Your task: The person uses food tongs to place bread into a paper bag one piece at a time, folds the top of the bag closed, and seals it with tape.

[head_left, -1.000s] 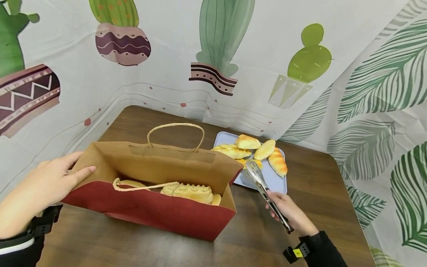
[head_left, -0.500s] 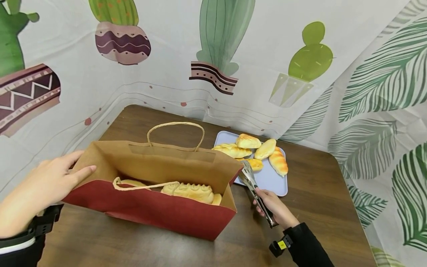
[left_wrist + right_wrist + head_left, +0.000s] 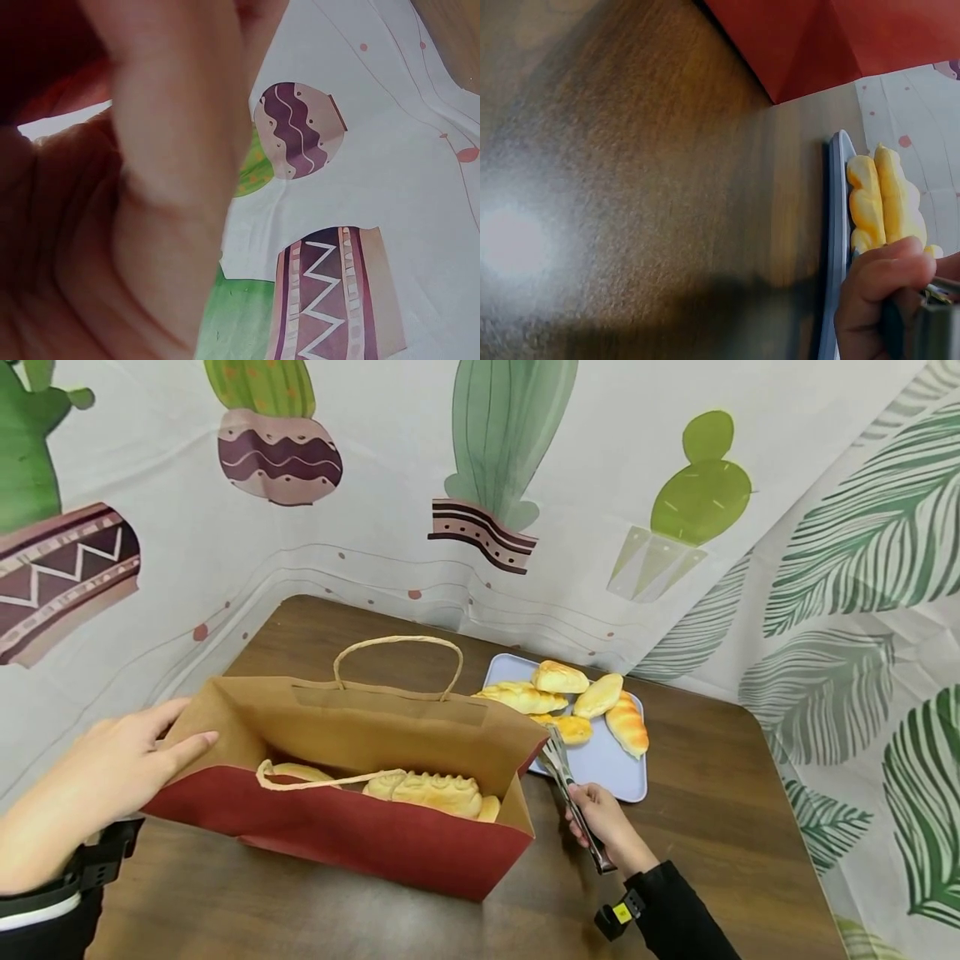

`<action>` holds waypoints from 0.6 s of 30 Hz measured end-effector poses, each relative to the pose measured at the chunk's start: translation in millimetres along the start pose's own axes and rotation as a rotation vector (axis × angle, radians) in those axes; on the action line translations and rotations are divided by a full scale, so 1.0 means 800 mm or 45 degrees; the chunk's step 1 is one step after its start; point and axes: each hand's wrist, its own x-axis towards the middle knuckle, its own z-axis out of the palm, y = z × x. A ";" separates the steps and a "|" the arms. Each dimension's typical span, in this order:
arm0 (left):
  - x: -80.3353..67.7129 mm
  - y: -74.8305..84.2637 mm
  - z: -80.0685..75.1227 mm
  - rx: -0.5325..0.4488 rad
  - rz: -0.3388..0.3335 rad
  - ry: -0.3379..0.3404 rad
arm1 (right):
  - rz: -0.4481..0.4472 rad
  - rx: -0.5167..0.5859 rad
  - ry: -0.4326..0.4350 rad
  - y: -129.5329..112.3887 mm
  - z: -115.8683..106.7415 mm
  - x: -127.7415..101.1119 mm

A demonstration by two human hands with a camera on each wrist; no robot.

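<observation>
A red paper bag [image 3: 352, 843] with a brown inside stands tilted toward me on the table. My left hand [image 3: 112, 764] grips its left rim, thumb over the edge. Inside lie several bread pieces, among them a ridged loaf [image 3: 431, 792]. To the right, my right hand [image 3: 603, 822] holds metal tongs [image 3: 573, 797], whose tips reach over the near edge of a pale blue tray [image 3: 622, 781]. Those tips are near a yellow twisted bread [image 3: 572, 729] and touch cannot be told. In the right wrist view, curled fingers [image 3: 889, 281] wrap the tongs.
Several breads lie on the tray, including an orange-topped one [image 3: 627, 727] and an oval roll [image 3: 597, 696]. A twine handle [image 3: 397, 639] rises from the bag's far side; another droops across its mouth. Behind the wooden table [image 3: 712, 793] hangs a cactus-print cloth [image 3: 375, 460].
My right hand has moved left with the tongs, shifting their tips from over the tray toward its near left edge beside the bag. The left hand and bag stay in place.
</observation>
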 end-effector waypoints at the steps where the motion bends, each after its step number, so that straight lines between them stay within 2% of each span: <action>1: -0.001 0.001 -0.001 -0.002 -0.002 -0.002 | -0.004 -0.009 0.014 0.000 0.001 -0.001; 7: -0.003 0.003 -0.003 -0.012 -0.004 -0.018 | -0.061 -0.140 0.100 0.003 -0.004 -0.015; 14: -0.002 0.002 -0.002 -0.012 0.005 0.000 | -0.312 -0.585 0.242 -0.009 -0.027 -0.038; 18: -0.001 -0.001 0.001 -0.017 0.007 0.016 | -0.450 -0.716 0.323 -0.021 -0.039 -0.053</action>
